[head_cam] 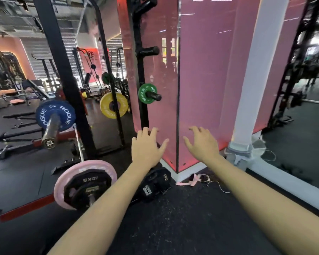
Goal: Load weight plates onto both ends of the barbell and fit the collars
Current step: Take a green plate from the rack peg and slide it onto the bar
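Both arms reach out, left hand [145, 146] and right hand [203, 144] spread empty.

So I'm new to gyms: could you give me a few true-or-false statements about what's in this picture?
1. Both hands, left hand and right hand, are empty with fingers spread. True.
2. The near bar end carries a black 10KG plate outside a pink plate. True.
3. The small green plate lies on the floor. False: it hangs on a rack peg.
4. The blue plate reads 15KG. False: it reads ROGUE.
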A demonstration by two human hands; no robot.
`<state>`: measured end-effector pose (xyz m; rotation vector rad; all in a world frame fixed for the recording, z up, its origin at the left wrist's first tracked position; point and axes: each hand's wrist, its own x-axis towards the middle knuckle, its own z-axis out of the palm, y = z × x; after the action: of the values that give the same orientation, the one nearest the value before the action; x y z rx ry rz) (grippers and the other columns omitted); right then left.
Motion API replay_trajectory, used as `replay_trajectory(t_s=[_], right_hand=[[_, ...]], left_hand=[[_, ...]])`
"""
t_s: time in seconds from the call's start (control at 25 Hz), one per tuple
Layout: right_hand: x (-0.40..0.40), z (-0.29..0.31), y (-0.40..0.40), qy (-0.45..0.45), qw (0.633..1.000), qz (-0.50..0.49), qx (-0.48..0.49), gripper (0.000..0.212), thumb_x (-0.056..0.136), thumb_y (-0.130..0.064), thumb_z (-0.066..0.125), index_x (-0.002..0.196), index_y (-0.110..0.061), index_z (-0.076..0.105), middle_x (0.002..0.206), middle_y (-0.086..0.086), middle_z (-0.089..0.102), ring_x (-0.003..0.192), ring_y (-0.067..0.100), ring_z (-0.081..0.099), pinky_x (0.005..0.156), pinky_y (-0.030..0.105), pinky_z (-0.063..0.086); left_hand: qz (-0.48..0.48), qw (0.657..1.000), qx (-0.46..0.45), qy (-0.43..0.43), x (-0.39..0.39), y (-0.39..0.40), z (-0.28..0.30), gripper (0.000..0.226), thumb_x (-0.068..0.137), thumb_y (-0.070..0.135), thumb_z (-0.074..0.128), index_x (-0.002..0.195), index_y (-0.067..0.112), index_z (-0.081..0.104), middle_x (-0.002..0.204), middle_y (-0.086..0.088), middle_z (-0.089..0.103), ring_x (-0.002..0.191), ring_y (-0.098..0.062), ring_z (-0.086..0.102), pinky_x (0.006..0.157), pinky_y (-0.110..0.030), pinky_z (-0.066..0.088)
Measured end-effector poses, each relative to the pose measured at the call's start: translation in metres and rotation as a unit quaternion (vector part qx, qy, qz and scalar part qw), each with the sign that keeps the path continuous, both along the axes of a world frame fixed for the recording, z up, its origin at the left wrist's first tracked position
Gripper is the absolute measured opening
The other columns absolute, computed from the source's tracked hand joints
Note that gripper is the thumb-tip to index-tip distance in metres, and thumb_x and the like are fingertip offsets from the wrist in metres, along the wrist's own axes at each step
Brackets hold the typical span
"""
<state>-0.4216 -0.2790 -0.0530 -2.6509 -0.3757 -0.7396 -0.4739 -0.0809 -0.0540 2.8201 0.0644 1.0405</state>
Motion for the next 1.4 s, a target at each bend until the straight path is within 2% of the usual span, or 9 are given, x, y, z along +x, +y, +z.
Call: replay_trajectory(t_s=[0.24, 0.52, 0.92, 1.2, 1.4], right_hand=[[0.026, -0.007, -0.038, -0.003, 1.0, -0.022, 0.02, 0.047, 0.094, -0.048, 0.048, 0.13, -0.018, 0.051, 0.118, 0.01, 0.059, 0.113, 0.03, 0.051, 0.081, 0.041, 0.048], [0.095, -0.004, -0.026, -0.02, 0.999, -0.028, 0.001, 0.047, 0.094, -0.048, 0.048, 0.13, -0.018, 0.051, 0.119, 0.008, 0.059, 0.112, 0.029, 0.051, 0.082, 0.04, 0.047], [0.254, 0.032, 0.038, -0.056, 0.997, -0.019, -0.044, 0.05, 0.093, -0.048, 0.051, 0.131, -0.015, 0.053, 0.117, 0.011, 0.06, 0.11, 0.03, 0.052, 0.081, 0.041, 0.047], [0.341, 0.024, 0.052, -0.045, 0.998, 0.026, -0.032, 0.05, 0.095, -0.048, 0.048, 0.132, -0.016, 0.051, 0.118, 0.011, 0.059, 0.111, 0.03, 0.052, 0.08, 0.042, 0.048], [0.414, 0.019, 0.045, -0.044, 0.995, 0.088, -0.023, 0.049, 0.095, -0.047, 0.049, 0.133, -0.016, 0.05, 0.117, 0.01, 0.059, 0.109, 0.03, 0.053, 0.076, 0.039, 0.047]], left_hand=[[-0.026, 0.999, -0.024, 0.007, 0.042, -0.033, 0.003, 0.053, 0.092, 0.064, 0.044, 0.127, 0.026, 0.052, 0.116, -0.002, 0.054, 0.108, -0.025, 0.05, 0.085, -0.042, 0.043], [-0.037, 0.999, -0.017, 0.001, 0.121, -0.023, 0.0, 0.054, 0.091, 0.065, 0.041, 0.128, 0.027, 0.051, 0.117, -0.002, 0.056, 0.108, -0.025, 0.05, 0.084, -0.041, 0.042], [-0.003, 0.999, -0.033, -0.019, 0.281, 0.049, 0.021, 0.055, 0.091, 0.065, 0.04, 0.131, 0.028, 0.049, 0.122, -0.002, 0.052, 0.113, -0.025, 0.046, 0.089, -0.043, 0.039], [0.027, 0.999, -0.044, -0.001, 0.353, 0.045, 0.006, 0.057, 0.091, 0.066, 0.04, 0.132, 0.028, 0.049, 0.122, -0.001, 0.052, 0.115, -0.025, 0.046, 0.09, -0.042, 0.039], [0.109, 0.993, -0.048, 0.017, 0.398, 0.04, 0.002, 0.056, 0.092, 0.065, 0.04, 0.132, 0.027, 0.048, 0.123, -0.002, 0.051, 0.116, -0.025, 0.045, 0.09, -0.042, 0.038]])
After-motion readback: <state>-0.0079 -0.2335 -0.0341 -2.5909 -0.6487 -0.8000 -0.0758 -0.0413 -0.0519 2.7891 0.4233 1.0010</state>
